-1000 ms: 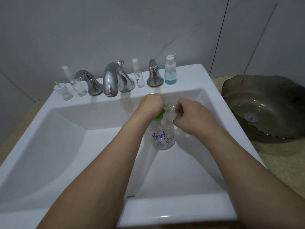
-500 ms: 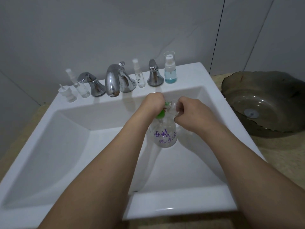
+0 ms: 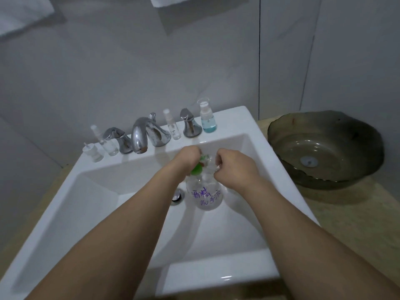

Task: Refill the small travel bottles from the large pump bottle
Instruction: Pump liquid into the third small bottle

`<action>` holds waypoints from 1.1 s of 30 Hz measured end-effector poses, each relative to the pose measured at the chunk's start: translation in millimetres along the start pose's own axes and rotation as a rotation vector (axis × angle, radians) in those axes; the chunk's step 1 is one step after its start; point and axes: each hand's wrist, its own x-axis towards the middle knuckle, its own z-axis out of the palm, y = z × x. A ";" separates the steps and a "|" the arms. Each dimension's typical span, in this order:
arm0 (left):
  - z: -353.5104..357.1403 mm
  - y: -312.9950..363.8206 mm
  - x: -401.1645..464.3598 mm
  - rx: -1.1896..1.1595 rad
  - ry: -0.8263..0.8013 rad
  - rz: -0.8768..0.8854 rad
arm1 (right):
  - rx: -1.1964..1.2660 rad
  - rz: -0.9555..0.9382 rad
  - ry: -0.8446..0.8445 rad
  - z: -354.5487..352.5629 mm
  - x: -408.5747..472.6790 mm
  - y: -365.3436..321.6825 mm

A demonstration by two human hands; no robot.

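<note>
Pump bottle standing in sink middle, beside drain. Left hand curled over green pump top; right hand pinching something clear at spout, can't tell what. Looks slippery, light; hold by neck. Travel bottles along back edge.

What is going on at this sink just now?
A person holds a large clear pump bottle with purple writing over the white sink. The left hand is curled at its green pump top, and the right hand grips a small clear bottle beside it. Four other small bottles stand along the back ledge by the tap; one holds blue liquid.
</note>
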 end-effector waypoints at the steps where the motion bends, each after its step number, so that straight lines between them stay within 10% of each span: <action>1: -0.5 -0.3 1.2 -0.029 0.001 -0.027 | 0.002 0.005 -0.003 1.2 -0.5 -0.2; 11: -26.3 9.6 11.5 -0.129 -0.241 -0.198 | 0.067 -0.020 0.044 -3.3 -2.9 0.1; 33: 4.3 -9.9 33.9 -0.051 -0.142 -0.197 | -0.030 -0.007 -0.021 0.3 1.5 3.4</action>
